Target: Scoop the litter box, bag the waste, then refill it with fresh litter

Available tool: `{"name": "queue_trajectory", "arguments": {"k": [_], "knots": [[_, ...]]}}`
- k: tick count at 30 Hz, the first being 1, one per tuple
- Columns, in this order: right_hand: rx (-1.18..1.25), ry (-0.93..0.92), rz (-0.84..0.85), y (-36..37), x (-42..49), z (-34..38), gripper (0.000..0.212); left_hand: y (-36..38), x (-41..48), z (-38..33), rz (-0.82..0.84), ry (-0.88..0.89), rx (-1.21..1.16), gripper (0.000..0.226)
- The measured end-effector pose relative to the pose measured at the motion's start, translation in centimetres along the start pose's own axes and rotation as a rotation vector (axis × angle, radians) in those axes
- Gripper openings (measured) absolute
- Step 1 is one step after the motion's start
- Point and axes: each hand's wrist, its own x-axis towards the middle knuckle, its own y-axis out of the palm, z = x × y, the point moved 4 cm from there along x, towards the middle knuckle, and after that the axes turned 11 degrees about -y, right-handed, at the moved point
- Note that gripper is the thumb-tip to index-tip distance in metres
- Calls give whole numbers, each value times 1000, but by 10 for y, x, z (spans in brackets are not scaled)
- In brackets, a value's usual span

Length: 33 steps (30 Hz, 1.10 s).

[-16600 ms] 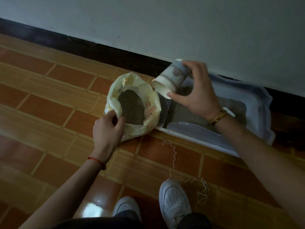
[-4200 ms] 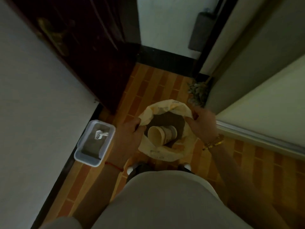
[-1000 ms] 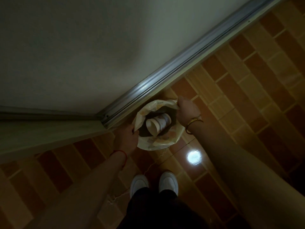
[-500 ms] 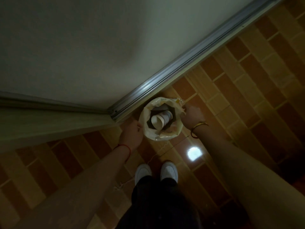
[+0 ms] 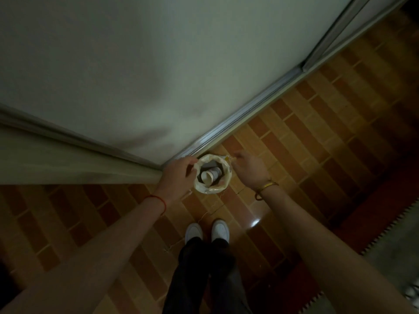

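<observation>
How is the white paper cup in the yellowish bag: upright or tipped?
Tipped: the white paper cup lies on its side in the yellowish plastic bag, mouth sideways.

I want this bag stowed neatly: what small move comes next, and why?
Probably pinch the rim sides together to close the mouth. The litter bag stands on the floor by the door track, its mouth open with the paper cup lying inside, and the left hand and right hand each hold its rim.

The bag (image 5: 212, 190) looks like thin plastic, wrinkled, with a weak shine. The cup (image 5: 210, 175) inside it seems to be matt paper. The floor (image 5: 294, 155) has glossy, smooth tiles that reflect a light. The rail (image 5: 249, 109) along the matt pale panel (image 5: 158, 75) is ribbed metal with a dull sheen.
</observation>
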Motion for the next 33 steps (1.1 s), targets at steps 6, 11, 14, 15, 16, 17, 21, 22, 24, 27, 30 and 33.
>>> {"name": "queue_trajectory", "arguments": {"k": [6, 11, 14, 15, 16, 17, 21, 22, 24, 27, 30, 33], "knots": [[-183, -151, -43, -82, -47, 91, 37, -90, -62, -65, -87, 90, 132, 34], [-325, -204, -11, -122, -91, 153, 38, -150, -125, -99, -112, 93, 167, 35], [-340, -222, 10, -138, -114, 186, 41, -181, -160, -112, -136, 113, 152, 33], [-345, -232, 9, -142, -121, 196, 41, -190, -171, -115, -142, 132, 154, 32], [-353, -242, -1, -147, -127, 206, 41, -198, -181, -118, -147, 154, 161, 31], [-364, -251, -16, -151, -133, 217, 39, -206, -191, -120, -150, 176, 172, 30], [-379, -300, -65, -163, -157, 261, 35, -237, -229, -122, -178, 208, 170, 29], [-373, -309, -67, -165, -163, 272, 36, -244, -239, -122, -188, 213, 162, 29], [-371, -318, -61, -167, -174, 291, 36, -257, -258, -121, -216, 222, 151, 28], [-383, -354, -52, -169, -186, 317, 37, -275, -283, -115, -251, 214, 121, 28], [-374, -403, -36, -168, -195, 340, 37, -288, -304, -105, -279, 168, 77, 29], [-351, -490, -9, -166, -205, 362, 37, -297, -331, -95, -330, 135, 32, 29]]}}
